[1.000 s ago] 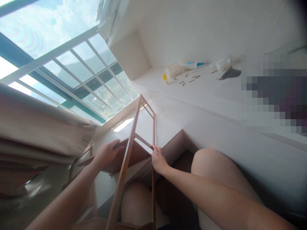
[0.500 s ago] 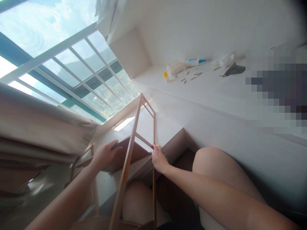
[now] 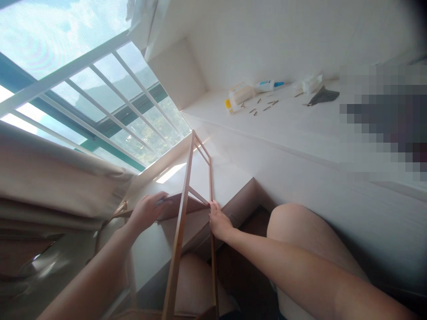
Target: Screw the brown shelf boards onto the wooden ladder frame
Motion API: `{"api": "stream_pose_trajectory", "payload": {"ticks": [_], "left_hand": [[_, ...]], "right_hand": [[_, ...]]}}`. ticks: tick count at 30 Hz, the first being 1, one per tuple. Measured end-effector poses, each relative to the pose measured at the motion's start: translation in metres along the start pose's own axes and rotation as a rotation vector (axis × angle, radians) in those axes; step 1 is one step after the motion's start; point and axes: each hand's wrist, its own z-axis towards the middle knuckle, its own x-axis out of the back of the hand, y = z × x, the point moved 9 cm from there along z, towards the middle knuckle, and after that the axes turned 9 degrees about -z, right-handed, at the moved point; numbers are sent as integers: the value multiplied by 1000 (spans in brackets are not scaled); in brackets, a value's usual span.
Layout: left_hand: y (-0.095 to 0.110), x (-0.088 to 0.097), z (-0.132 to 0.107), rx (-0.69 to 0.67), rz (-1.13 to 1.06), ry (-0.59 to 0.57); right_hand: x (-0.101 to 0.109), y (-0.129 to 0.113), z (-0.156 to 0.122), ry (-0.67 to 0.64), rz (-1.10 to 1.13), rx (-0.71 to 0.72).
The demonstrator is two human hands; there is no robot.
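Observation:
A tall, narrow wooden frame (image 3: pixel 182 213) with two long rails and short crossbars rises between my arms. My left hand (image 3: pixel 149 213) is closed on the outer edge of a thin brown board (image 3: pixel 174 211), thumb on one face. That board reaches past the near rail to the far rail, where its corner meets a crossbar. At this joint my right hand (image 3: pixel 220 221) wraps its fingers round the far rail and touches the board's corner. Part of the board is hidden behind the near rail.
A white ledge (image 3: pixel 227 122) holds several loose screws (image 3: pixel 267 108), a yellow-capped bottle (image 3: pixel 240 94), a blue-tipped tube (image 3: pixel 268 86) and a dark grey piece (image 3: pixel 323 96). A barred window (image 3: pixel 100 89) and curtain (image 3: pixel 56 173) are on the left. My knees flank the frame.
The board has tilted and now shows much less of its face. My left hand has risen slightly with its edge, while my right hand stays at the joint. The frame has shifted a little.

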Motion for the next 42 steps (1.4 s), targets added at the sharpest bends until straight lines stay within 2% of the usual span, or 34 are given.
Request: {"api": "stream_pose_trajectory", "payload": {"ticks": [6, 14, 19, 23, 26, 31, 36, 42], "left_hand": [[11, -1, 10, -90, -29, -18], [51, 4, 22, -202, -239, 86], [82, 1, 29, -336, -206, -42], [99, -3, 30, -399, -156, -146], [99, -3, 33, -354, -182, -149], [85, -5, 40, -225, -224, -120], [83, -5, 42, -174, -293, -121], [82, -7, 45, -118, -294, -102]], "right_hand": [[3, -2, 1, -12, -86, -8], [2, 0, 3, -44, -179, -22], [1, -1, 3, -42, -213, -8], [2, -1, 5, -46, -229, -28], [4, -1, 4, -39, -228, -30], [5, 0, 3, -51, -206, -38], [6, 4, 4, -12, -183, -51], [5, 7, 3, -40, -226, -56]]}}
